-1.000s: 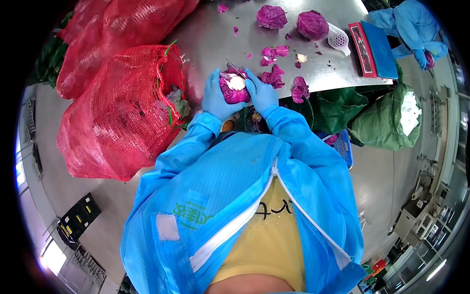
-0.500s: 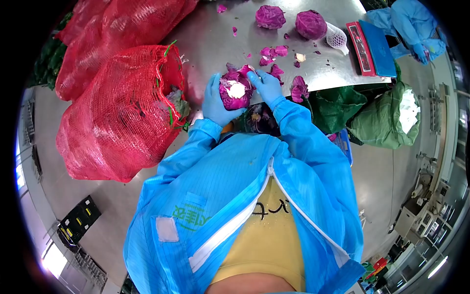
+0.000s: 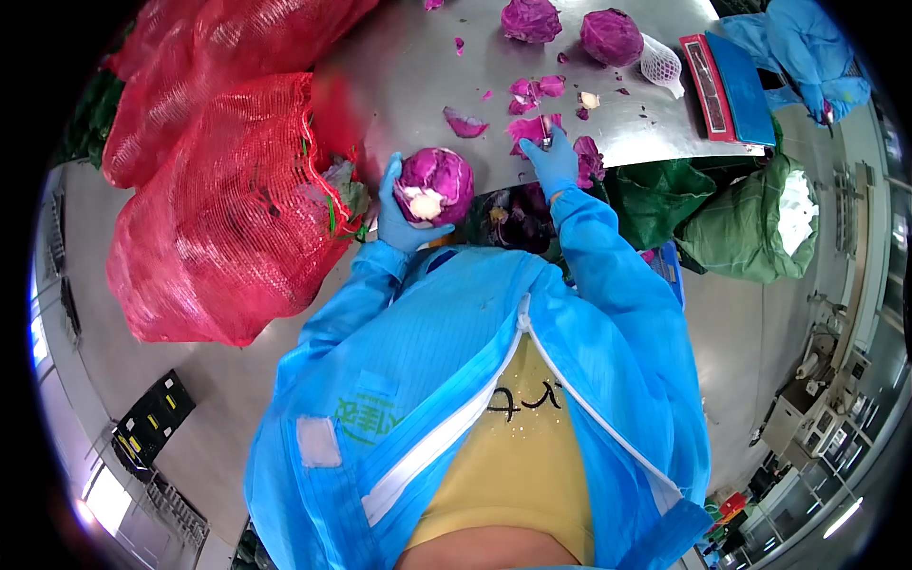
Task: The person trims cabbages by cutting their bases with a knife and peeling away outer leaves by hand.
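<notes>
My left hand (image 3: 399, 209), in a blue glove, cups a red cabbage (image 3: 446, 178) from the side and below. The cabbage's pale cut stem end faces me. My right hand (image 3: 554, 163), gloved too, is apart from the cabbage, at the table's near edge. Its fingertips close on a loose purple cabbage leaf (image 3: 527, 130); a small shiny spot shows at the fingers, too small to name. Another loose leaf (image 3: 465, 123) lies on the table beyond the held cabbage.
Two cabbages (image 3: 530, 21) sit on the metal table (image 3: 404, 85) beside a white foam net (image 3: 660, 65) and a red-and-blue box-like object (image 3: 727, 90). Red mesh sacks (image 3: 223, 218) stand left, green sacks (image 3: 755, 228) right. A co-worker's blue sleeve (image 3: 798, 43) shows at far right.
My right hand has left the cabbage and moved right to the loose leaves. My left hand has drawn the cabbage slightly left and turned it. A leaf now lies beyond it.
</notes>
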{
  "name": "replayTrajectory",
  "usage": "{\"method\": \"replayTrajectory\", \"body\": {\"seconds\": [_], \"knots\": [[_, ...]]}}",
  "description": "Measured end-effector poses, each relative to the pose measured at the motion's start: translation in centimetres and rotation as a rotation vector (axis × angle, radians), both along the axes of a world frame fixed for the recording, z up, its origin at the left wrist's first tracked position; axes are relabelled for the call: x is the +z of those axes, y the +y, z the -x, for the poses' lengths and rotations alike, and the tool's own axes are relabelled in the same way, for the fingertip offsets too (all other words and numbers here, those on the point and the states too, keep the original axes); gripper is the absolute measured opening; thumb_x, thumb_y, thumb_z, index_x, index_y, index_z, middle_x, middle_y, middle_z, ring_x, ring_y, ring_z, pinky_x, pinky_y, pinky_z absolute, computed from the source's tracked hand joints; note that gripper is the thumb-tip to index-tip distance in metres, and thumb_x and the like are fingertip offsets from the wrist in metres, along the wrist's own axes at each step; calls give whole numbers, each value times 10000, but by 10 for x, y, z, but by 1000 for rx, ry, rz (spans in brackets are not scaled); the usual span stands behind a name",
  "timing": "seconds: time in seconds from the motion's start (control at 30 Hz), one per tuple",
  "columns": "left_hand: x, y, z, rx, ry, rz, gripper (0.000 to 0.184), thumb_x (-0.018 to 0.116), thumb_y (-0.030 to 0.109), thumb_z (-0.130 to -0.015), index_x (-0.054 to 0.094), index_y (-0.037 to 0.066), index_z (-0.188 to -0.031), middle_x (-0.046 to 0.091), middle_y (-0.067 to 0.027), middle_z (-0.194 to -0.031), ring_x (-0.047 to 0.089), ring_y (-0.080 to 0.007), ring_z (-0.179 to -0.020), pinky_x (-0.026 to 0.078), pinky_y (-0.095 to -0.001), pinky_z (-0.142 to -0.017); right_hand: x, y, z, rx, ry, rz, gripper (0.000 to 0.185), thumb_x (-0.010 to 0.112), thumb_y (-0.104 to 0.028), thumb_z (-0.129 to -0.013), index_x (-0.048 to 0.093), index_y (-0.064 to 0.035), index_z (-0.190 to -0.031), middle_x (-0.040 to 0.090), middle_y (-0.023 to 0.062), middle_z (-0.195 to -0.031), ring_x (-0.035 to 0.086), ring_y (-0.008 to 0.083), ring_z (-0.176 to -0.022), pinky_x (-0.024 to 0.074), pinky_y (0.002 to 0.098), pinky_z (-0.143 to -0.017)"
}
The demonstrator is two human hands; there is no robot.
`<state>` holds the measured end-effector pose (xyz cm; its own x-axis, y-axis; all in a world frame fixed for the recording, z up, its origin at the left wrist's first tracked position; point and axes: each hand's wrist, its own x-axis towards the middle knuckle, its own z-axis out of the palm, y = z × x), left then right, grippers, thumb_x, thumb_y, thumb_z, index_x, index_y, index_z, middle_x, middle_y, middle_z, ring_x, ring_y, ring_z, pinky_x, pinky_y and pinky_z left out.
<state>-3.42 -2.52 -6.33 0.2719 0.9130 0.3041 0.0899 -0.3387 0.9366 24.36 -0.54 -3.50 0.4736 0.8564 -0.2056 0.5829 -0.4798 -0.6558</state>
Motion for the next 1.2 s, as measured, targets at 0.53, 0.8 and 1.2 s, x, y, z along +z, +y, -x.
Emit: {"method": "replayTrajectory", "body": {"seconds": [0.53, 0.8, 1.2], "knots": [[16, 22, 11, -176, -33, 197, 1244, 892, 145, -422, 104, 117, -1384, 214, -133, -1446, 296, -283, -1320, 297, -426, -1091, 68, 17, 56, 1003, 193, -170, 439, 775, -243, -689, 572, -93, -1048, 512, 60, -1016, 578, 242, -890, 488, 325, -774], [7, 31, 12, -221, -50, 198, 1244, 890, 155, -418, 109, 120, -1386, 220, -130, -1443, 306, -278, -1313, 301, -423, -1083, 60, 31, 54, 1089, 268, -197, 444, 786, -255, -662, 561, -68, -995, 519, 68, -987, 565, 250, -904, 467, 344, -784], [18, 38, 9, -238, 18, 177, 1246, 888, 203, -417, 114, 90, -1388, 274, -126, -1395, 321, -272, -1292, 292, -418, -1074, 57, 42, 54, 1159, 289, -210, 458, 803, -254, -642, 527, -55, -949, 523, 72, -882, 551, 250, -829, 452, 353, -744]]}}
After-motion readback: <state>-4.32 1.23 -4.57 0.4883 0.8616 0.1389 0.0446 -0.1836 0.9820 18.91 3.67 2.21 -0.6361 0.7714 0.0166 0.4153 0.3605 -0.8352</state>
